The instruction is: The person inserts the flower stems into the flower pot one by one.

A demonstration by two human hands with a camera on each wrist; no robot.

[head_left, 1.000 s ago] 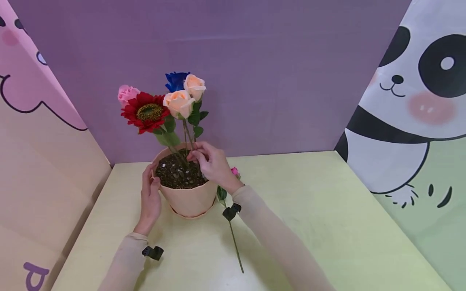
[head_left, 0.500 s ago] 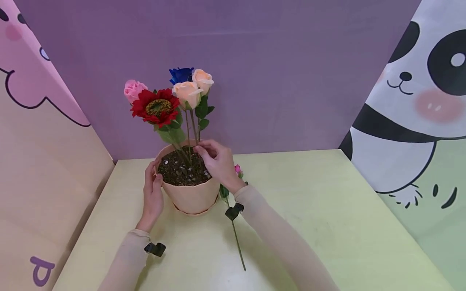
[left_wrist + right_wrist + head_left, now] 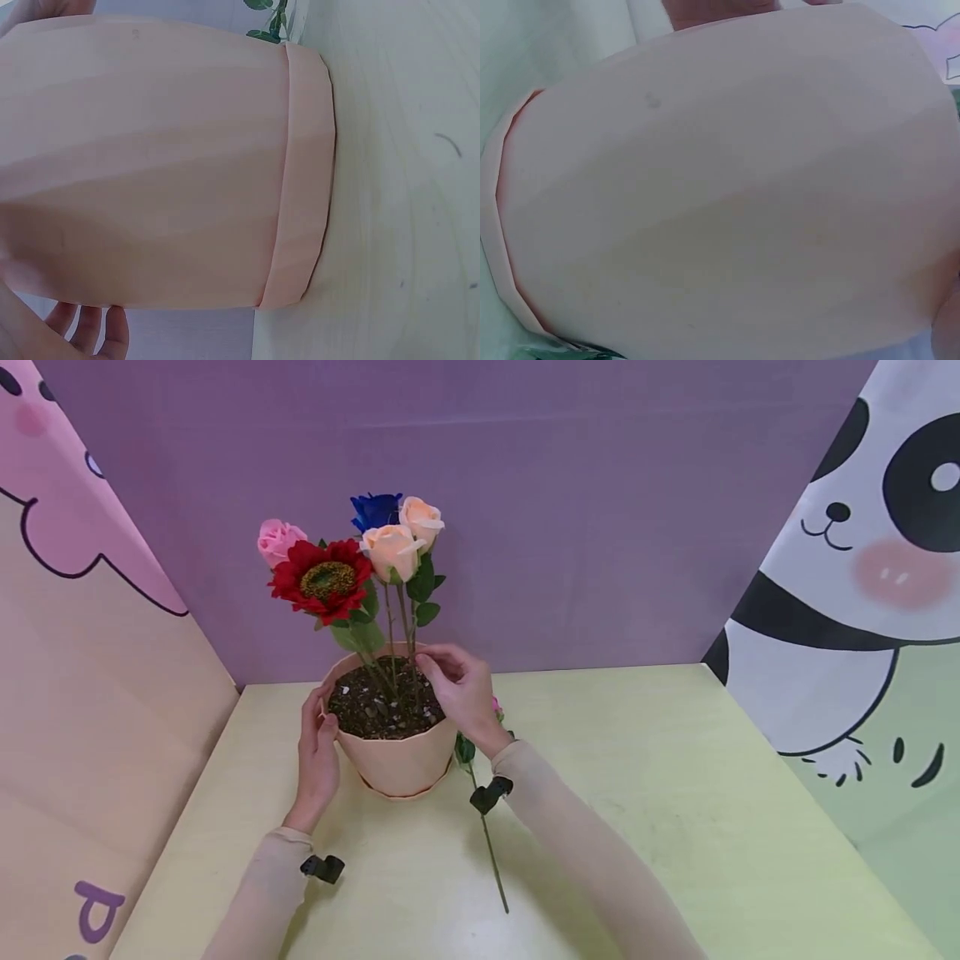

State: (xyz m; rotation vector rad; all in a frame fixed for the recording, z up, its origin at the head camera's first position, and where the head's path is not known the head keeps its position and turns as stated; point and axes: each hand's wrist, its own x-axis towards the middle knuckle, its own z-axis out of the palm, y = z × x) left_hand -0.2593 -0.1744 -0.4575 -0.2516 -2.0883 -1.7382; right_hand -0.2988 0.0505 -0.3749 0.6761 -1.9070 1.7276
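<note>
In the head view a peach flowerpot [image 3: 393, 764] filled with dark soil [image 3: 367, 702] stands on the table. My left hand [image 3: 317, 768] grips its left side, thumb at the front rim and fingers round the outer wall. At the back right of the rim, my right hand [image 3: 461, 689] pinches a rose stem with thumb and index finger. Rising from the pot are two peach roses [image 3: 392, 552], a blue rose [image 3: 377, 512], a pink rose [image 3: 280, 540] and a red sunflower [image 3: 327, 581]. Pot wall fills most of both wrist views.
A loose stemmed flower [image 3: 491, 852] lies right of the pot, its pink bloom partly hidden behind my right wrist. A purple wall [image 3: 585, 527] stands close behind the pot. Printed side panels flank the pale table [image 3: 637, 760], with a panda [image 3: 840, 593] at right.
My right hand has shifted right and slightly up, from the stems over the soil toward the back-right rim. The left hand keeps its hold on the pot. The whole view has shifted slightly.
</note>
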